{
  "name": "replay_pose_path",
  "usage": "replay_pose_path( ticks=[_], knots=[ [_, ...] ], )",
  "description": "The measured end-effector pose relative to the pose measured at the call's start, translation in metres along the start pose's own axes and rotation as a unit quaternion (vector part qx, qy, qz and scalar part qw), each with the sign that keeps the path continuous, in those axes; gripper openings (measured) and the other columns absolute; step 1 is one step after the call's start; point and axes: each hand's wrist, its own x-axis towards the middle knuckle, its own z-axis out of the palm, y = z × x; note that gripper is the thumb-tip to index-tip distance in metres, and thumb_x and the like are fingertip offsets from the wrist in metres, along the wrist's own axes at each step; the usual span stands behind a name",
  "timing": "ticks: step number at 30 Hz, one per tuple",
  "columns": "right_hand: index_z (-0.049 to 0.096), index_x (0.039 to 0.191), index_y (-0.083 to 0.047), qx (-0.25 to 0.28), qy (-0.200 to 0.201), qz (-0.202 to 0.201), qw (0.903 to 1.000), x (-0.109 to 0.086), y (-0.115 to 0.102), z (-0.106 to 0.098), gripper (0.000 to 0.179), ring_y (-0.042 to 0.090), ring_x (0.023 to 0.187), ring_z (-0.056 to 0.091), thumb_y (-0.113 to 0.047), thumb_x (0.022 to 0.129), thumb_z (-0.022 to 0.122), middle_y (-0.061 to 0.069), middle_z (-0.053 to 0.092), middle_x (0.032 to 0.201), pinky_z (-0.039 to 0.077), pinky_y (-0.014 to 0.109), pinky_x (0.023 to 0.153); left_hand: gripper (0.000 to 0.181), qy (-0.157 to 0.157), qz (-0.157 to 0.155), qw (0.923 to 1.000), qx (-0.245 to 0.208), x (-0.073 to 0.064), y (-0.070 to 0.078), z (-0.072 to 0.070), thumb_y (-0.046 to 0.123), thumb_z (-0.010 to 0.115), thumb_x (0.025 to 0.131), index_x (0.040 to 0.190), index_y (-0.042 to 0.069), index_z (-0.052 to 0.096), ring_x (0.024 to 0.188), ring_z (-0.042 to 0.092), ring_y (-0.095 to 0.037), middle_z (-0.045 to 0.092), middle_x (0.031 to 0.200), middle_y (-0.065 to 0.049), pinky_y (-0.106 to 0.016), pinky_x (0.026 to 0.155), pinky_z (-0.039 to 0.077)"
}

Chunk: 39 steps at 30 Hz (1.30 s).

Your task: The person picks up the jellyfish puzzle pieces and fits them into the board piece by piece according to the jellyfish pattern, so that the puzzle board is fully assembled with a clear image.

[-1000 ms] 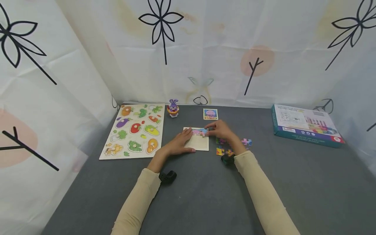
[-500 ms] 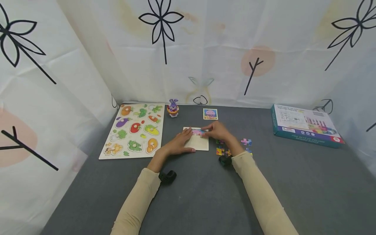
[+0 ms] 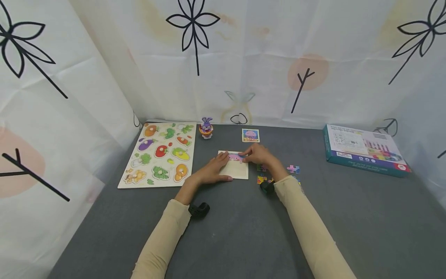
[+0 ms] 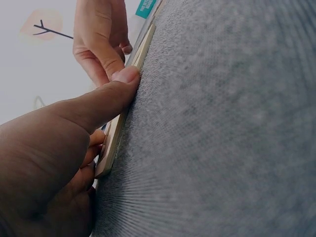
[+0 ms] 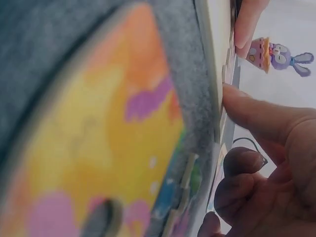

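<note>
A small pale wooden puzzle tray [image 3: 233, 170] lies on the grey table, with joined pink and blue pieces [image 3: 235, 157] along its far edge. My left hand [image 3: 210, 171] rests over the tray's left side, fingers extended toward the far corner. Its thumb [image 4: 126, 76] lies along the near edge. At the tray's far right corner my right hand [image 3: 258, 154] pinches a puzzle piece, mostly hidden by the fingertips. In the right wrist view the thumb [image 5: 237, 101] is right at the tray's edge. Loose jigsaw pieces [image 3: 293, 169] lie to the right, some under the right forearm.
A picture card [image 3: 251, 135] lies behind the tray. Left of the card stands a purple rabbit figure [image 3: 206, 129]. The large vegetable board [image 3: 158, 185] is at left, and a teal-edged box [image 3: 366, 149] sits at far right. White printed cloth [image 3: 265, 77] encloses the back and sides.
My right hand has shifted slightly left along the tray's far edge, its fingertips now covering more of the blue piece. My left hand has stayed in place.
</note>
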Motion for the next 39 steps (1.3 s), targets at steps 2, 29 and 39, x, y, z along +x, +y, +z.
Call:
replay_pose_path(
  ticks=[2, 29, 39],
  knots=[
    [0.067, 0.11, -0.007, 0.025, 0.001, 0.005, 0.9997, -0.001, 0.0, -0.001, 0.031, 0.01, 0.05, 0.023, -0.009, 0.078, 0.069, -0.006, 0.038, 0.045, 0.027, 0.024, 0.05, 0.084, 0.002, 0.0, 1.0, 0.001, 0.0, 0.001, -0.001, 0.039, 0.061, 0.087, 0.147, 0.002, 0.014, 0.144, -0.002, -0.026, 0.004, 0.156, -0.011, -0.049, 0.115, 0.007],
    [0.066, 0.112, -0.004, 0.0, 0.003, -0.021, 0.9998, -0.053, 0.044, -0.037, 0.036, 0.009, 0.05, 0.031, -0.014, 0.078, 0.072, 0.017, 0.067, 0.105, 0.032, 0.024, 0.052, 0.08, 0.01, -0.003, 0.9999, -0.011, -0.019, -0.007, -0.022, 0.025, 0.062, 0.088, 0.144, -0.008, 0.013, 0.142, 0.003, -0.035, 0.002, 0.153, -0.022, -0.046, 0.114, 0.011],
    [0.068, 0.109, -0.005, -0.002, 0.015, -0.002, 0.9999, -0.064, 0.047, -0.027, 0.032, 0.007, 0.048, 0.038, -0.012, 0.078, 0.072, 0.02, 0.066, 0.108, 0.036, 0.024, 0.052, 0.077, -0.009, -0.018, 0.9996, -0.021, -0.027, -0.007, -0.016, 0.023, 0.062, 0.088, 0.144, -0.006, 0.017, 0.142, 0.008, -0.035, 0.008, 0.153, -0.021, -0.048, 0.113, 0.014]
  ],
)
